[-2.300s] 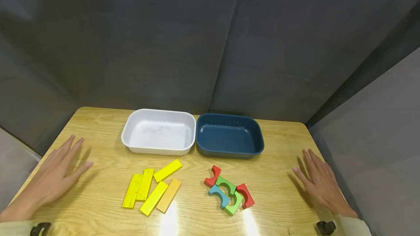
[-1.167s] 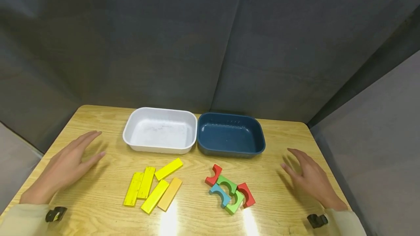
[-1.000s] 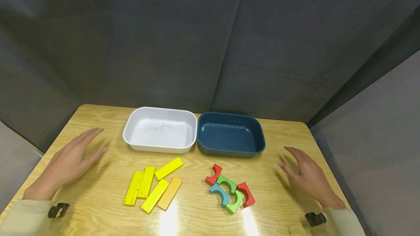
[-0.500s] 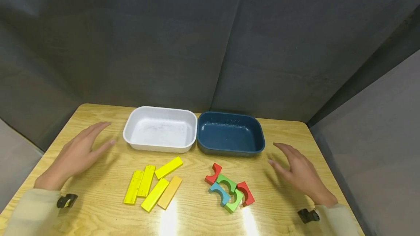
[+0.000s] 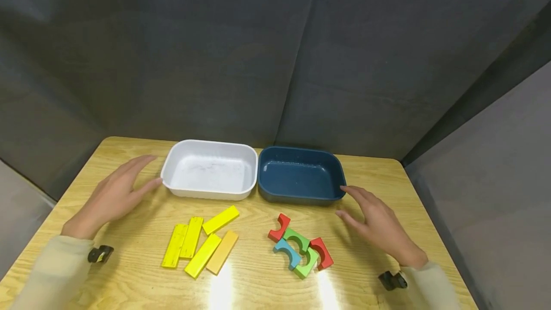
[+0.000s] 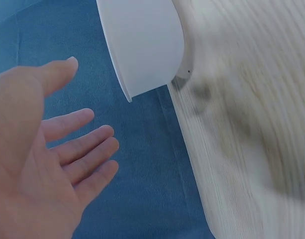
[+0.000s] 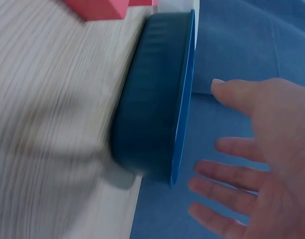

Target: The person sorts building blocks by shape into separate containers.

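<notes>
My left hand [image 5: 114, 197], fingers extended and holding nothing, is at the left end of the white basin [image 5: 211, 194]; its thumb tip overlaps the rim in the head view. The left wrist view shows the palm and spread fingers beside the basin's white wall [image 6: 142, 45]. On the other side, my right hand [image 5: 379, 224] reaches toward the dark blue basin [image 5: 301, 200], its index fingertip right at the near right corner. In the right wrist view the thumb and fingers stand apart beside the blue wall [image 7: 152, 94], with nothing between them.
Several flat yellow blocks [image 5: 203, 256] and an orange-yellow one [image 5: 222, 252] lie in front of the white basin. Red [image 5: 322, 253], green [image 5: 297, 239] and blue [image 5: 287, 253] arch blocks lie before the blue basin. A dark curtain [image 5: 215, 61] hangs behind the wooden table [image 5: 258, 291].
Both hands have moved inward from the table's sides, the left one rightward to the white basin and the right one leftward to the blue basin. Blocks and basins have stayed put.
</notes>
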`<control>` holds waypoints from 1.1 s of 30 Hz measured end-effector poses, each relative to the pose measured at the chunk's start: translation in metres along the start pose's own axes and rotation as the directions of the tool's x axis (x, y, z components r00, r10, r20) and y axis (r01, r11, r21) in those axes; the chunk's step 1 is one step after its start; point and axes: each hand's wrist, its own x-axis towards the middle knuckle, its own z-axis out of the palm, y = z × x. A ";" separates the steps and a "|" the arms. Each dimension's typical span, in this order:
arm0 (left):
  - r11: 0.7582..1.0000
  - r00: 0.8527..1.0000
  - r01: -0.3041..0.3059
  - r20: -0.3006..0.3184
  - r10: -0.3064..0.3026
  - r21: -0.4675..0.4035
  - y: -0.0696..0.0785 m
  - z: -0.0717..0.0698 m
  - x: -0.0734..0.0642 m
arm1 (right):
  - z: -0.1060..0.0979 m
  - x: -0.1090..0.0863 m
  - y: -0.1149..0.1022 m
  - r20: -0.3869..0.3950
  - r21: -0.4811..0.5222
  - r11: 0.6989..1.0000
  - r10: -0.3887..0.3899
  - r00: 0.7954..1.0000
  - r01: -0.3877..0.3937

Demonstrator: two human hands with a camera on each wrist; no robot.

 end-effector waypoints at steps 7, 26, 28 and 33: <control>1.000 1.000 -0.003 0.029 0.003 -0.009 0.004 0.004 0.008 | 0.004 0.010 -0.014 0.024 -0.008 0.999 -0.032 0.999 0.033; 0.998 0.999 -0.027 0.037 0.030 -0.059 0.011 0.020 0.033 | 0.018 0.047 -0.075 0.111 0.080 0.983 -0.172 0.979 0.163; 0.998 0.999 -0.034 0.035 0.036 -0.062 0.011 0.022 0.036 | 0.022 0.050 -0.081 0.117 0.095 0.980 -0.185 0.976 0.175; 0.998 0.998 -0.014 0.052 0.018 -0.068 0.012 0.031 0.046 | 0.029 0.058 -0.094 0.113 0.117 0.967 -0.239 0.964 0.226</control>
